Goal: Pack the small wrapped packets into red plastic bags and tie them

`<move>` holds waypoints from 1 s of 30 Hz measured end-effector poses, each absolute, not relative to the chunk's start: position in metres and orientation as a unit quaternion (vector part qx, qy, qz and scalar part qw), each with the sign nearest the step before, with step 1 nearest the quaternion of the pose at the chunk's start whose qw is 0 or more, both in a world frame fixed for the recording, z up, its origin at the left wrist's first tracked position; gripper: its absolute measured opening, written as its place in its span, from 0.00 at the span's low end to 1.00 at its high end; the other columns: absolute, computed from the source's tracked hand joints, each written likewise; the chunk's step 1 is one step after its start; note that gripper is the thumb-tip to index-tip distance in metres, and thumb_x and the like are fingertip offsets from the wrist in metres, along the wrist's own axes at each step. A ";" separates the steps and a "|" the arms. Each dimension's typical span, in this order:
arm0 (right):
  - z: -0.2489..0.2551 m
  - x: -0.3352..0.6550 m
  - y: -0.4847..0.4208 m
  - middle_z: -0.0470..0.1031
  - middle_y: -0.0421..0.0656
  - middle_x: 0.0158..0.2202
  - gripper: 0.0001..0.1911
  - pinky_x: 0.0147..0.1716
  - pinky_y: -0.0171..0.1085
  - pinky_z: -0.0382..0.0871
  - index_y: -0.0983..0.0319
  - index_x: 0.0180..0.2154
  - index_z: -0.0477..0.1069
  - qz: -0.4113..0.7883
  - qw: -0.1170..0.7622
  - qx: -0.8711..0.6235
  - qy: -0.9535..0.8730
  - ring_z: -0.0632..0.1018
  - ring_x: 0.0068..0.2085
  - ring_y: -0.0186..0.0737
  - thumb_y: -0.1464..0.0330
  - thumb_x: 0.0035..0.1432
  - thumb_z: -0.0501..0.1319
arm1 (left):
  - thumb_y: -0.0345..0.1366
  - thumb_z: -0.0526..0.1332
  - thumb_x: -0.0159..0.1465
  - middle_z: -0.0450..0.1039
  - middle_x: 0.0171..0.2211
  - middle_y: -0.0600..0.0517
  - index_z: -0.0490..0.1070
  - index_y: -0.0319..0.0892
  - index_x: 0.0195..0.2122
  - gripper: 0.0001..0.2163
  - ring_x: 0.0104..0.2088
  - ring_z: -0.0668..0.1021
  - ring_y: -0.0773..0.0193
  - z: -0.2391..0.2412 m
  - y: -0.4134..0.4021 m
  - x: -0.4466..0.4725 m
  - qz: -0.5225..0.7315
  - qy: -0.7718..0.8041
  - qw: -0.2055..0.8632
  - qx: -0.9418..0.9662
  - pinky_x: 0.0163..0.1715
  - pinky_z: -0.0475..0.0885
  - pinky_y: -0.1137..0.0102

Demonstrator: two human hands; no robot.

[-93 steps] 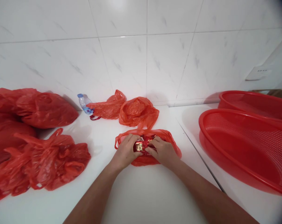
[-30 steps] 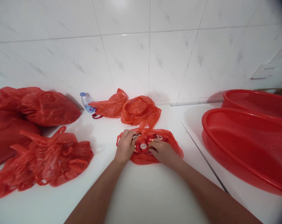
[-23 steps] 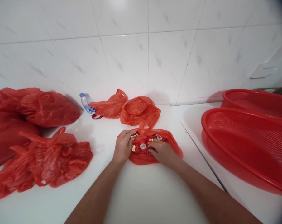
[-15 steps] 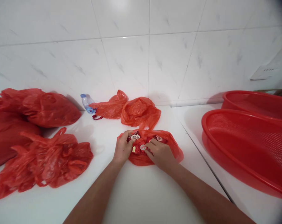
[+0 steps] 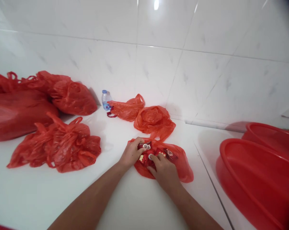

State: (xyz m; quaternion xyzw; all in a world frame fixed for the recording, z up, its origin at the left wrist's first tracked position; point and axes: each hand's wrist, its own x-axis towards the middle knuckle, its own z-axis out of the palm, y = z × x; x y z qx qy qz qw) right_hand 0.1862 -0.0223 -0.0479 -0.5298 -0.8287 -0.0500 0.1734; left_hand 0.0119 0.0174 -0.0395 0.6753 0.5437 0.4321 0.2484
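An opened red plastic bag [image 5: 186,166] lies on the white table with several small wrapped packets on it. My left hand [image 5: 132,154] is at its left side, thumb and fingers closed at a dark red packet [image 5: 145,146] with a white label. From the right, my right hand [image 5: 165,170] reaches in, its thumb and index finger around a small round white-faced piece [image 5: 150,156]. Beside that piece is a red and gold packet [image 5: 142,158]. Another dark red packet [image 5: 170,154] lies behind my right hand's fingers.
Behind the opened bag are two crumpled red bags [image 5: 155,119] [image 5: 126,108] and a clear bottle [image 5: 106,100] with a blue cap. Knotted red bags [image 5: 63,143] and large full ones [image 5: 22,111] sit at left. Red plastic baskets [image 5: 252,179] stand at right, beyond a table seam [image 5: 213,185].
The view has swung, so things on the table appear shifted rightward. My right thumb and index finger have shifted a little around the round piece. My left hand stays at the dark red packet.
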 end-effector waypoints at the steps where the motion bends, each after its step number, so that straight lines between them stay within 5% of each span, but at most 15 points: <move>1: -0.049 0.186 -0.022 0.73 0.44 0.38 0.16 0.26 0.34 0.63 0.56 0.47 0.69 -0.052 0.169 -0.531 -0.828 0.76 0.34 0.40 0.64 0.54 0.62 | 0.30 0.58 0.56 0.74 0.35 0.56 0.67 0.45 0.36 0.07 0.36 0.75 0.65 -0.039 0.017 0.011 0.431 0.538 0.247 0.681 0.40 0.69 0.69; 10: -0.057 0.186 -0.021 0.76 0.43 0.37 0.15 0.28 0.34 0.64 0.57 0.46 0.72 -0.056 0.210 -0.531 -0.819 0.77 0.34 0.40 0.59 0.59 0.57 | 0.24 0.53 0.56 0.76 0.40 0.54 0.72 0.46 0.40 0.15 0.43 0.75 0.63 -0.049 0.026 0.006 0.459 0.482 0.233 0.710 0.47 0.68 0.68; 18: -0.059 0.183 -0.022 0.76 0.41 0.38 0.09 0.27 0.33 0.61 0.57 0.41 0.72 -0.029 0.217 -0.563 -0.797 0.76 0.33 0.38 0.68 0.58 0.58 | 0.25 0.52 0.56 0.77 0.37 0.55 0.73 0.46 0.38 0.14 0.39 0.76 0.65 -0.049 0.026 0.006 0.453 0.507 0.271 0.682 0.43 0.70 0.70; 30: -0.049 0.183 -0.023 0.75 0.39 0.35 0.25 0.31 0.37 0.69 0.57 0.55 0.62 0.164 0.298 -0.624 -0.703 0.76 0.32 0.39 0.63 0.55 0.56 | 0.23 0.52 0.54 0.76 0.39 0.54 0.74 0.46 0.39 0.18 0.42 0.75 0.64 -0.055 0.030 0.003 0.461 0.506 0.250 0.684 0.45 0.69 0.69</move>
